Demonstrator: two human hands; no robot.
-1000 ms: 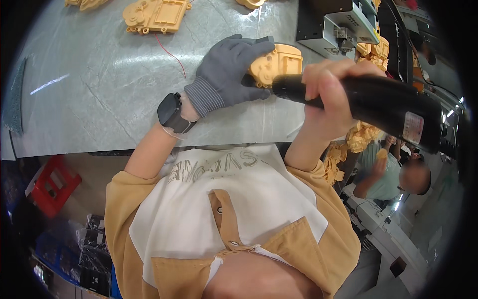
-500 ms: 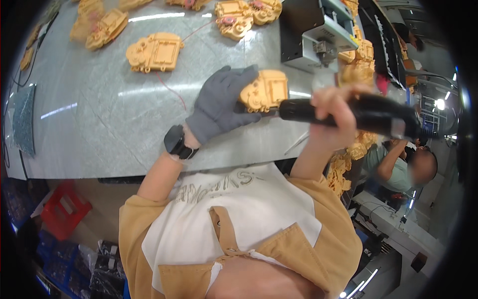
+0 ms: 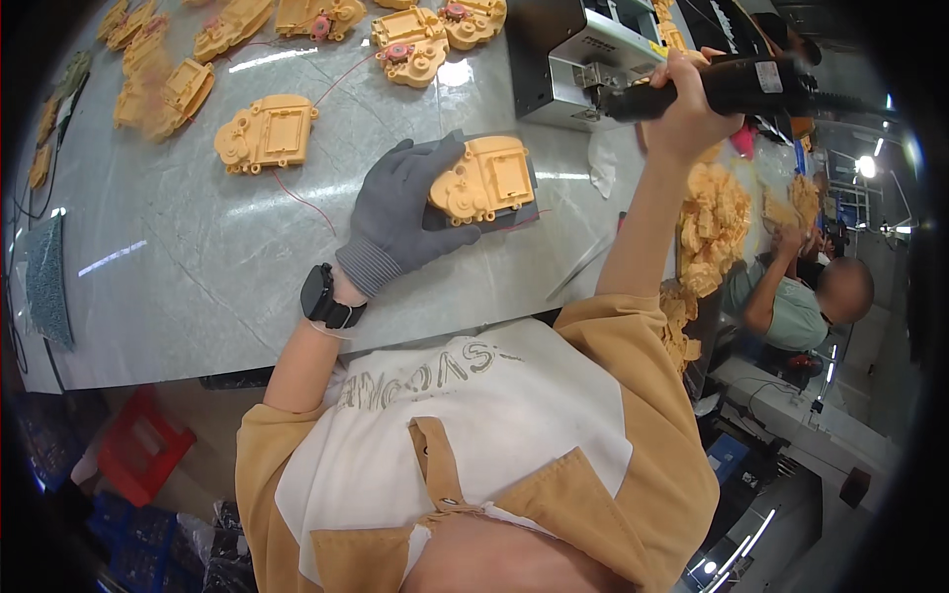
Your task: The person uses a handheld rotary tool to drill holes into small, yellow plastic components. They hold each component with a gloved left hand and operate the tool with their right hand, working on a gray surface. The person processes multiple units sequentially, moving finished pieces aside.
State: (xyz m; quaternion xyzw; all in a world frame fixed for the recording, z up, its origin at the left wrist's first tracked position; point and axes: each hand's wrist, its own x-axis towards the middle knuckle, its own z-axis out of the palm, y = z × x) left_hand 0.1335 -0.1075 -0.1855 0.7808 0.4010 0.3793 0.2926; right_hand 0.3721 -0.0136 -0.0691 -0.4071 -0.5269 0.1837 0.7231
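Note:
My left hand (image 3: 400,217), in a grey glove and with a black watch at the wrist, grips an orange-yellow plastic housing (image 3: 486,180) between thumb and fingers. The housing sits on a dark flat block (image 3: 521,213) on the table, and a thin red wire shows beside the block. Over at the right, my bare right hand (image 3: 690,119) is wrapped round a black electric screwdriver (image 3: 746,87). Its nose points left, at the front of a metal box-shaped machine (image 3: 565,84) that looks like a screw feeder; whether they touch I cannot tell.
Another housing with a red wire (image 3: 265,135) lies left of my glove. Several more housings (image 3: 410,47) spread along the far side. A heap of yellow parts (image 3: 712,227) stands at the right, near a seated co-worker (image 3: 781,296). A thin metal tool (image 3: 578,269) lies near the front edge.
My right hand has carried the screwdriver away from the housing, up and to the right, to the machine. My left hand still holds the housing. The view has shifted slightly.

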